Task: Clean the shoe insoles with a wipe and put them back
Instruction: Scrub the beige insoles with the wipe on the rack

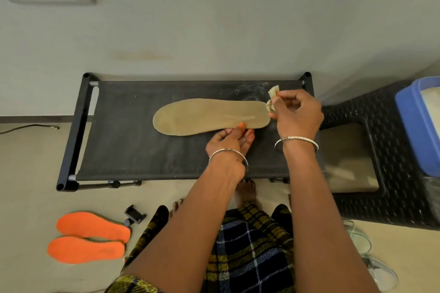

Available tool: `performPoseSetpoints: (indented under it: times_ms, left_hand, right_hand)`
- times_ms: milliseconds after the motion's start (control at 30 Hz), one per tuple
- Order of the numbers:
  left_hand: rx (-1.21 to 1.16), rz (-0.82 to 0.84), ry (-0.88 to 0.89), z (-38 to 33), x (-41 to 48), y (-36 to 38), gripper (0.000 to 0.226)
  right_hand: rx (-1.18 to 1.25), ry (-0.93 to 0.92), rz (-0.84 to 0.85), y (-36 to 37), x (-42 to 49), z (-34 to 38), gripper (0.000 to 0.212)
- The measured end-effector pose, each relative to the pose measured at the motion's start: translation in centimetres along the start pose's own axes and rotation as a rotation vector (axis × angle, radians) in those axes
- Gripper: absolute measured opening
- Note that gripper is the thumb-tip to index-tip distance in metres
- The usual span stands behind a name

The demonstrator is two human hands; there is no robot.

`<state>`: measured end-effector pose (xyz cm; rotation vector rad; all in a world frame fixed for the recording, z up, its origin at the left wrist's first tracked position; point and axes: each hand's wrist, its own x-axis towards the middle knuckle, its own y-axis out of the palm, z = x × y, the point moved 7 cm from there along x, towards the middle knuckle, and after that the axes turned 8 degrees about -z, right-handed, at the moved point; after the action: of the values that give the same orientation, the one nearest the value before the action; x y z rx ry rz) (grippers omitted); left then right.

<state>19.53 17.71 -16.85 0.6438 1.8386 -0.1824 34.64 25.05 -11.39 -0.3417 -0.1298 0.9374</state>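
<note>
A tan insole lies flat on the black fabric rack, its toe end to the left. My left hand touches the insole's near edge, thumb on top and fingers at the rim. My right hand hovers at the heel end and pinches a crumpled, soiled wipe between thumb and fingers. Two orange insoles lie side by side on the floor at the lower left.
A black woven stool stands right of the rack, with a blue tub at the right edge. A pale shoe lies on the floor at lower right. A small black clip sits near the orange insoles. A wall runs behind the rack.
</note>
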Motion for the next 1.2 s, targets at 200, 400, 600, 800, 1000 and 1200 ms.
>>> performPoseSetpoints:
  times_ms: [200, 400, 600, 800, 1000, 1200]
  left_hand:
    - [-0.117, 0.001, -0.043, 1.1, 0.1, 1.5, 0.026]
    - [0.294, 0.002, -0.047, -0.2, -2.3, 0.5, 0.006]
    - [1.609, -0.070, 0.995, -6.1, -8.2, -2.4, 0.047]
    - [2.180, 0.014, 0.823, -3.1, -3.0, -3.7, 0.095]
    - [2.262, 0.111, 0.719, -2.1, -0.8, -3.9, 0.098]
    - [2.263, 0.167, 0.659, -2.6, 0.1, -4.1, 0.103]
  right_hand:
    - [-0.124, -0.046, 0.050, -0.1, 0.4, -0.6, 0.021]
    - [-0.191, -0.040, 0.149, 0.5, -0.2, -0.1, 0.024]
    - [-0.276, 0.024, 0.261, 1.9, -0.4, -1.1, 0.033]
    - [-0.428, -0.135, 0.401, 4.7, -2.7, -1.0, 0.015]
    - [-0.543, -0.191, 0.460, 7.2, -4.1, -1.2, 0.027]
    - [-0.636, -0.204, 0.614, 8.5, -5.8, -1.1, 0.019]
